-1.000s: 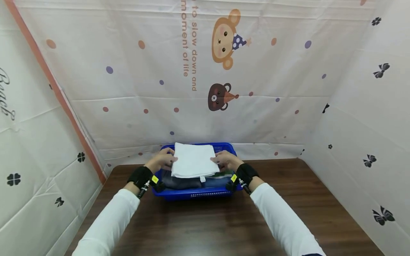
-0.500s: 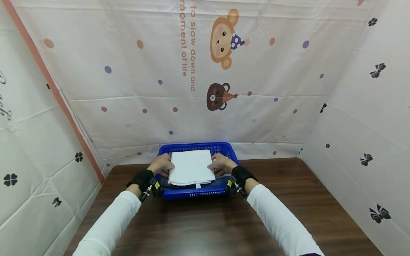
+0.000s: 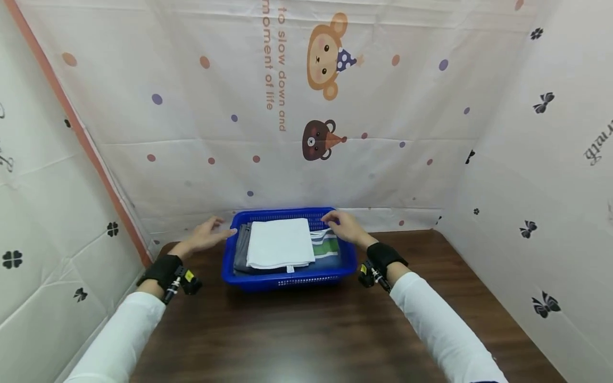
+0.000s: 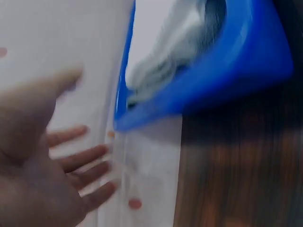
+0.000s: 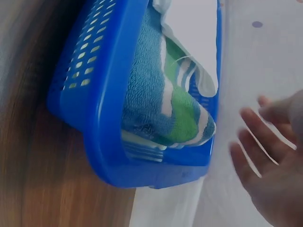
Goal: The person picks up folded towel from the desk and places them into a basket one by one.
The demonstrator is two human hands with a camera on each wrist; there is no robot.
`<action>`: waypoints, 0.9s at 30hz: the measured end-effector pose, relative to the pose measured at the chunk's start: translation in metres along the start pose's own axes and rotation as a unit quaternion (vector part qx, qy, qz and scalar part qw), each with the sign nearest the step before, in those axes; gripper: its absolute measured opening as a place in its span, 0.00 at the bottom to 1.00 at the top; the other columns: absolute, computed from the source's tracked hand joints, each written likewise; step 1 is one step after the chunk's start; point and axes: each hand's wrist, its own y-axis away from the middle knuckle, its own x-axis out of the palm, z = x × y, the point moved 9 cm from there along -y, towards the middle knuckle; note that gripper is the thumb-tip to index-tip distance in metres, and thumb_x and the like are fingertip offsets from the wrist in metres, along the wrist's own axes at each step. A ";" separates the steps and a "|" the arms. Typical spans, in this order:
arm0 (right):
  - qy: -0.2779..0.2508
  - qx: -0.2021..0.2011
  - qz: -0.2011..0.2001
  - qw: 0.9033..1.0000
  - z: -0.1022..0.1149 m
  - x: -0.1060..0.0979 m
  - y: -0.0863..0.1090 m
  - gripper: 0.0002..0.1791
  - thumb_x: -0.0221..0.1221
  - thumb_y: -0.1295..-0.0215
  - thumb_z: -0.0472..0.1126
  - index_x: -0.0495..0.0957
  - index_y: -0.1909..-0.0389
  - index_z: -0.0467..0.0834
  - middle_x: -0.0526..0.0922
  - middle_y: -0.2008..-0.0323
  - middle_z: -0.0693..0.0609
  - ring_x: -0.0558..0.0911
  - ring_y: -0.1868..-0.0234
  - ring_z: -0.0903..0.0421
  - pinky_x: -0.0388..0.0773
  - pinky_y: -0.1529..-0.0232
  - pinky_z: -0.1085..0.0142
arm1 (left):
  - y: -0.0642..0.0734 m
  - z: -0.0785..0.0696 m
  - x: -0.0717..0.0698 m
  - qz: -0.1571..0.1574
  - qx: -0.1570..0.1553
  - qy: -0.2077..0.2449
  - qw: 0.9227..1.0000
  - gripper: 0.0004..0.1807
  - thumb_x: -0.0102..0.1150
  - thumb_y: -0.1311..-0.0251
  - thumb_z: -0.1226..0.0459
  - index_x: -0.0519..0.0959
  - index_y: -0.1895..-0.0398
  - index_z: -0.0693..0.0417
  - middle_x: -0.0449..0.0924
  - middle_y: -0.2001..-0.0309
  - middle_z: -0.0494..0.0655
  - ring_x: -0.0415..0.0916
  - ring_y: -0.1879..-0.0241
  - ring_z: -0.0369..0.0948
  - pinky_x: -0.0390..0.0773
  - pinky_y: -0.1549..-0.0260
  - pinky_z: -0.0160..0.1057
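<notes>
A folded white cloth (image 3: 280,243) lies flat on top of other fabric inside a blue plastic basket (image 3: 306,281). Under it, a towel with green, white and blue stripes (image 5: 182,113) shows at the basket's right end, and dark grey fabric (image 3: 241,250) shows at the left. My left hand (image 3: 207,235) is off the basket's left side, fingers spread, holding nothing. Over the right back corner is my right hand (image 3: 346,226), fingers loosely bent and empty; in the right wrist view it appears apart from the rim.
The basket stands on a dark wooden table (image 3: 287,330), near its back edge. Behind it hangs a pale printed curtain (image 3: 191,133), with more sheeting at the left and right. Both wrists wear black bands (image 3: 163,270) with small cameras.
Both hands have let go of the white cloth, which was lowered onto the pile in the basket. The left hand has moved out to the left, the right hand up and to the right.
</notes>
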 end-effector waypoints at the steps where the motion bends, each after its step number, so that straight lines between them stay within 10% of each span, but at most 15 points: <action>1: 0.001 0.000 -0.015 1.000 -0.001 -0.001 -0.002 0.15 0.51 0.25 0.31 0.78 0.44 0.29 0.82 0.45 0.32 0.81 0.44 0.38 0.78 0.44 0.49 | -0.001 0.001 -0.003 0.000 0.006 -0.024 1.000 0.46 0.53 0.30 0.39 0.58 0.25 0.67 0.61 0.28 0.74 0.60 0.29 0.70 0.64 0.35 0.70; 9: 0.110 0.040 -0.035 0.993 -0.015 -0.003 -0.007 0.40 0.58 0.27 0.56 0.58 0.22 0.40 0.60 0.23 0.34 0.52 0.20 0.33 0.44 0.24 0.33 | -0.011 -0.036 0.004 -0.049 0.057 -0.154 0.985 0.57 0.54 0.37 0.32 0.43 0.17 0.54 0.32 0.18 0.68 0.26 0.20 0.69 0.25 0.29 0.74; 16: 0.166 0.050 -0.006 0.985 -0.016 0.004 -0.018 0.53 0.47 0.34 0.77 0.46 0.17 0.51 0.49 0.18 0.39 0.42 0.18 0.34 0.32 0.24 0.31 | -0.017 -0.067 0.016 -0.068 0.100 -0.194 0.974 0.61 0.57 0.42 0.30 0.43 0.16 0.49 0.31 0.17 0.64 0.24 0.20 0.67 0.21 0.29 0.72; 27: 0.168 0.034 0.054 0.984 -0.009 0.027 -0.018 0.47 0.49 0.31 0.73 0.50 0.18 0.54 0.47 0.18 0.38 0.35 0.20 0.28 0.26 0.27 0.28 | -0.012 -0.059 0.031 -0.048 0.093 -0.202 0.974 0.60 0.57 0.42 0.30 0.44 0.16 0.47 0.30 0.17 0.61 0.24 0.19 0.64 0.19 0.29 0.72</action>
